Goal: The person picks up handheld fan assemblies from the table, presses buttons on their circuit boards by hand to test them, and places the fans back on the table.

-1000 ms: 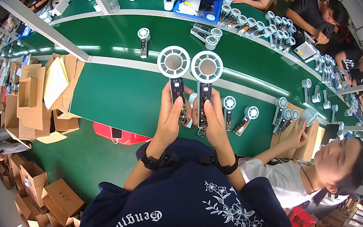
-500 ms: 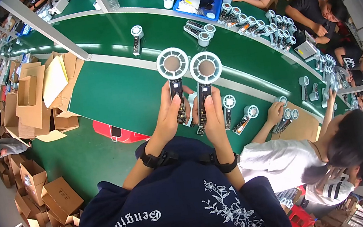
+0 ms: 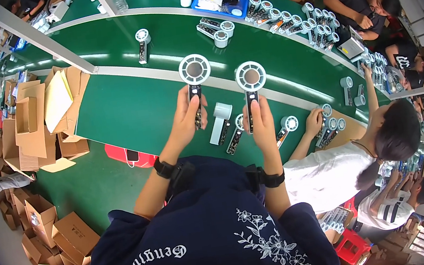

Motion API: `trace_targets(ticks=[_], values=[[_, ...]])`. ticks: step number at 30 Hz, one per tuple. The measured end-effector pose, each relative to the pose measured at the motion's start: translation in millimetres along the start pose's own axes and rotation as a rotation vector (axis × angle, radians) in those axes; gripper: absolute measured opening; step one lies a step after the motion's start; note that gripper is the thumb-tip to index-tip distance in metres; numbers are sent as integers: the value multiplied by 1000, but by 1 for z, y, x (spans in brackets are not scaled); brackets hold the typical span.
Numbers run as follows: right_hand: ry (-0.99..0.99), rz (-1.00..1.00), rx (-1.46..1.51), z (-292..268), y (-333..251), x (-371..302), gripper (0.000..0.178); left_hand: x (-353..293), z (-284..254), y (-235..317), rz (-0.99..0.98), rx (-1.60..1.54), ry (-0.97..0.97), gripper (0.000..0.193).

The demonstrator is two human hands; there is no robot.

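Note:
My left hand [image 3: 183, 116] is closed round the handle of a pale handheld fan [image 3: 194, 70], its round head up and the dark circuit board in the handle exposed. In my right hand [image 3: 263, 120] is a similar handheld fan [image 3: 251, 76], held upright with its thumb on the board. The two fans are apart, above the green table [image 3: 127, 106]. Between my hands a fan with a plain white handle [image 3: 218, 130] lies on the table. Beside it another open-handled fan [image 3: 235, 141] is partly covered by my right hand. A further fan [image 3: 289, 124] lies to the right.
A green conveyor belt [image 3: 102, 47] runs beyond the table, carrying several fans. A blue tray [image 3: 245, 0] stands across it. Cardboard boxes [image 3: 30, 112] pile up at left, a red stool [image 3: 120, 155] below the table. A co-worker in white [image 3: 327, 184] handles fans close at right.
My hands have moved apart, separating the two fans, which were side by side. The white-handled fan between them now shows on the table. The view has shifted slightly.

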State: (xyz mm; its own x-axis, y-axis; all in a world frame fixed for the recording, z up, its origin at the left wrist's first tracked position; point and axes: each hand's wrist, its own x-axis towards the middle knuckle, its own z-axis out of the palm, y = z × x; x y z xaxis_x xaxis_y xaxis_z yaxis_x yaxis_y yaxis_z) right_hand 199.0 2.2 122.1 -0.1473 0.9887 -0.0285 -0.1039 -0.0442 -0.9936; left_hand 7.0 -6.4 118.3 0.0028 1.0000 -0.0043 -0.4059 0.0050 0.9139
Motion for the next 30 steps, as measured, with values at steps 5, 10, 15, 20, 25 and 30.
trace_targets(ticks=[5, 10, 15, 20, 25, 30], values=[[38, 196, -70, -56, 68, -1, 25, 38, -75, -64, -216, 216, -90, 32], [91, 342, -74, -76, 121, -25, 28, 50, -117, -116, -401, 375, -123, 34], [194, 491, 55, -82, 127, -55, 28, 50, -118, -154, -519, 329, -61, 34], [106, 637, 66, -98, 123, -74, 28, 52, -116, -174, -538, 283, -149, 34], [95, 683, -2, -98, 147, -82, 27, 63, -100, -176, -618, 309, -307, 37], [174, 627, -18, -83, 173, -67, 25, 68, -100, -175, -694, 292, -374, 38]])
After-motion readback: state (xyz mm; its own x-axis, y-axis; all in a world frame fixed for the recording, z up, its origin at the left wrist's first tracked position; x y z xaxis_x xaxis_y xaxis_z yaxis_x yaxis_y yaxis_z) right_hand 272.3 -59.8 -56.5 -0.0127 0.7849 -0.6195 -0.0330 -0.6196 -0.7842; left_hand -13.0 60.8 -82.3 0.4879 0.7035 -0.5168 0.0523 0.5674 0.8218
